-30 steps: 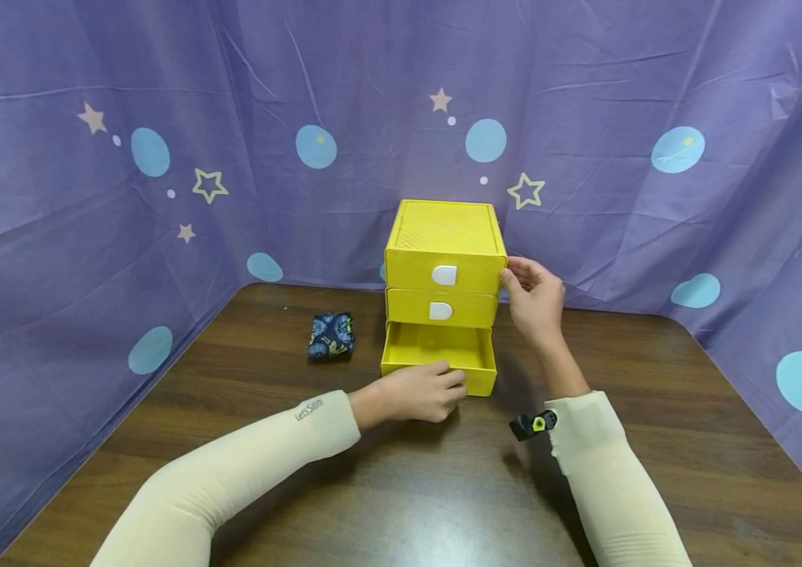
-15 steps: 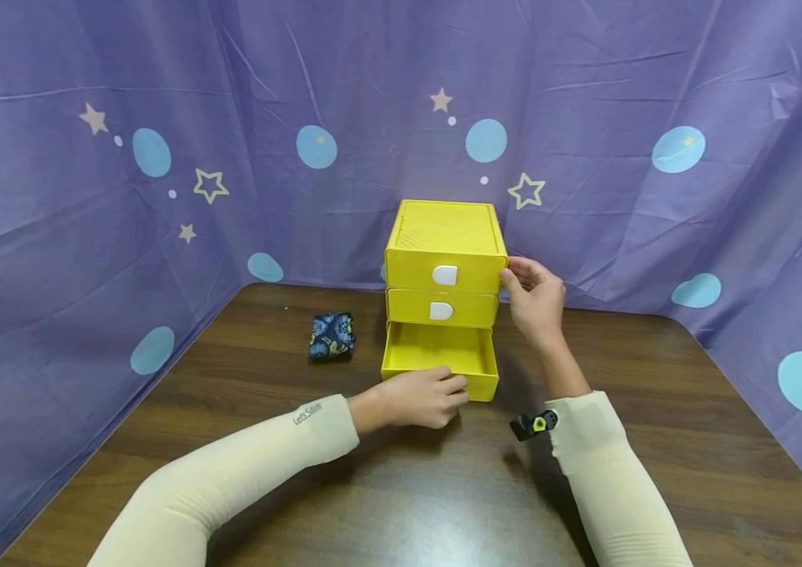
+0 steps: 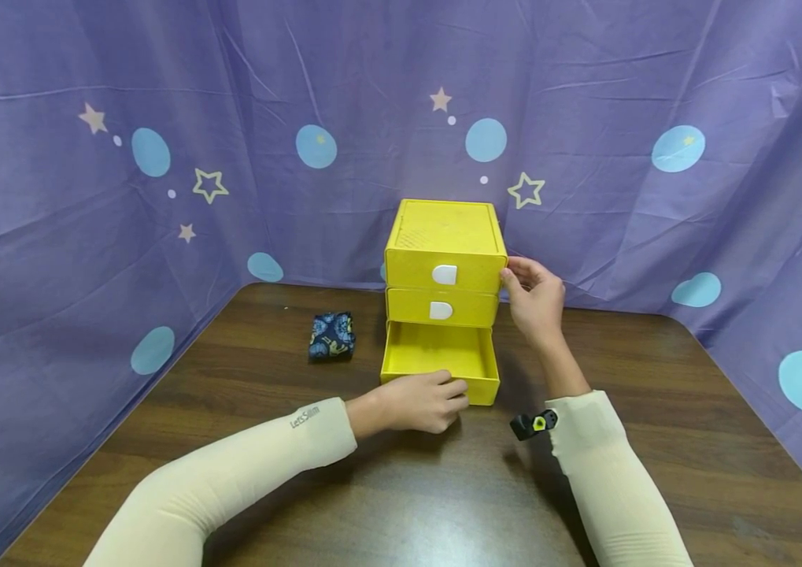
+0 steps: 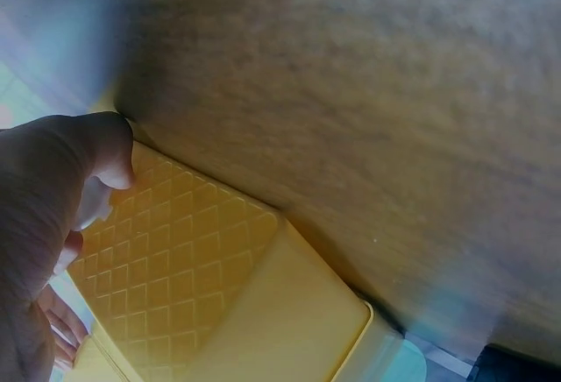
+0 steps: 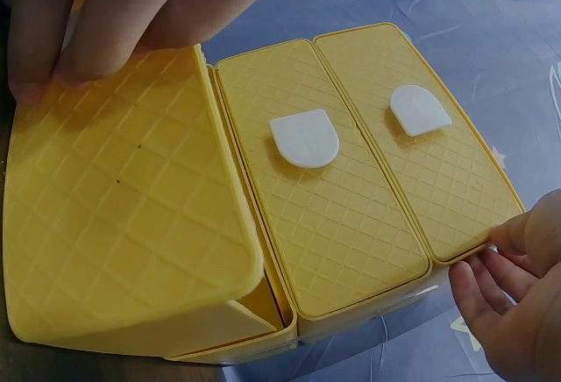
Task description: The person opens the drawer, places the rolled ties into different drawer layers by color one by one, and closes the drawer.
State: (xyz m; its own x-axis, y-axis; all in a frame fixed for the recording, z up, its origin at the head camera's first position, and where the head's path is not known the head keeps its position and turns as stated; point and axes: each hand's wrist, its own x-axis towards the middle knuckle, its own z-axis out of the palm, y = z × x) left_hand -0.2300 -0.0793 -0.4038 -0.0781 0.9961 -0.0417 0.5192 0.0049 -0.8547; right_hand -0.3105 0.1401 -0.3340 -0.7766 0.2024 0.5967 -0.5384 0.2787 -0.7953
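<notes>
A yellow cabinet with three drawers stands at the back of the table. Its bottom drawer is pulled out, and bare yellow shows inside. My left hand is at that drawer's front, thumb and fingers pinching its white handle, partly hidden behind them. My right hand holds the cabinet's upper right front corner, thumb at the front edge and fingers along the side. The middle drawer and the top drawer are closed, each with a white tab handle.
A folded dark blue patterned cloth lies on the wooden table left of the cabinet. A purple curtain with stars and dots hangs behind and along both sides. A black strap device sits at the right sleeve's cuff.
The bottom drawer has slid a little farther out toward me, with my left hand moving along on its handle. My right hand has stayed in place on the cabinet.
</notes>
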